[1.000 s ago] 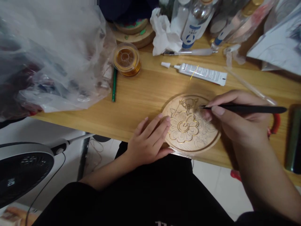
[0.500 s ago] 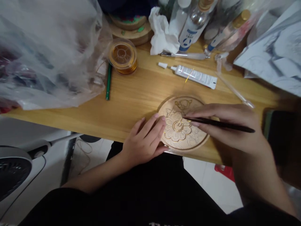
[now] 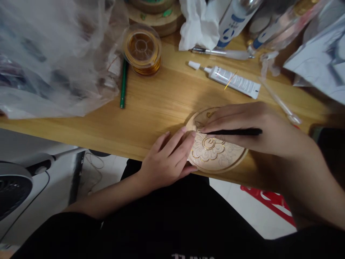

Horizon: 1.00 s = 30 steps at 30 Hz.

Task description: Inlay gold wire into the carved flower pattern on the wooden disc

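Note:
A round wooden disc (image 3: 215, 162) with a flower pattern, partly outlined in gold wire, lies at the table's front edge. My left hand (image 3: 168, 158) rests on its left rim, fingers spread, holding nothing. Pinched in my right hand (image 3: 242, 124) is a slim black tool (image 3: 237, 132), its tip near the top of the flower. The right fingers cover the disc's upper right part. Behind the disc lies a white glue tube (image 3: 234, 81) with a short piece of gold wire (image 3: 230, 81) across it.
A spool of gold wire (image 3: 142, 50) stands beside a green pencil (image 3: 123, 84). Plastic bags (image 3: 59, 57) fill the table's left side. Crumpled tissue (image 3: 198, 27), a bottle (image 3: 234, 25) and a pen (image 3: 221, 53) are at the back. A clear dropper (image 3: 281, 102) lies right.
My right hand and the black tool have moved left over the disc, covering more of its upper part. The left hand stays on the rim. The camera view has shifted slightly.

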Available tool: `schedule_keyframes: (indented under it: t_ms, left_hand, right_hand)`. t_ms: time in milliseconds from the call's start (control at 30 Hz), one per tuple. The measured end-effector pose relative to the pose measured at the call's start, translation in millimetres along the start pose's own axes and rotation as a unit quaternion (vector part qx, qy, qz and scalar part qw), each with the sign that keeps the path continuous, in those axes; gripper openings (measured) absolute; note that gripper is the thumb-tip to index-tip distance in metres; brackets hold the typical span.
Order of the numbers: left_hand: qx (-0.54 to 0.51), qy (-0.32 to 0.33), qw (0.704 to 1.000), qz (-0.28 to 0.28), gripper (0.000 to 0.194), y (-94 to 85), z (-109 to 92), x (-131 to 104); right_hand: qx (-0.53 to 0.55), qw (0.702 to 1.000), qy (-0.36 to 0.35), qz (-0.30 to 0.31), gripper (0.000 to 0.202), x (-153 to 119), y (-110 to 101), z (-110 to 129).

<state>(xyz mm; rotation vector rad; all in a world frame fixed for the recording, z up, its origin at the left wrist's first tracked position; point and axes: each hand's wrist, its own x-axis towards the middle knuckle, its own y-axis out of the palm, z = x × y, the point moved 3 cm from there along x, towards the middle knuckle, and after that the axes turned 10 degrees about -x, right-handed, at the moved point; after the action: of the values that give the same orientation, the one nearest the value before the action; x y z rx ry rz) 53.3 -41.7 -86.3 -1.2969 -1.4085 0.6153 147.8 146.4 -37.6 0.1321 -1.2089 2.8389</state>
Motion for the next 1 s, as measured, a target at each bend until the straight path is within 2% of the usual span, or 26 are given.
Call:
schedule_keyframes:
  t_ms: [233, 600, 800, 900, 1000]
  left_hand:
    - [-0.014, -0.007, 1.0, 0.014, 0.059, -0.8, 0.7, -0.5]
    - [-0.03, -0.012, 0.999, 0.024, 0.056, -2.9, 2.4, 1.0]
    - [-0.017, -0.014, 0.999, 0.027, 0.054, -3.8, 2.6, 1.3]
    - [-0.018, -0.011, 0.999, 0.029, 0.056, -3.4, 2.6, 0.3]
    - [-0.025, -0.013, 0.999, 0.031, 0.059, -2.4, 2.9, -1.1]
  right_hand:
    - [-0.005, 1.0, -0.002, -0.008, 0.018, 2.1, 0.5, -5.7]
    - [0.059, 0.995, 0.062, -0.045, 0.017, -1.3, 9.0, -7.7]
    - [0.058, 0.994, 0.082, -0.034, 0.016, -3.0, 7.4, -5.7]
    - [0.026, 0.983, 0.151, -0.1, 0.015, -11.9, 11.5, 5.5]
    - [-0.016, 0.94, 0.268, -0.212, 0.017, -27.2, 27.4, 21.8]
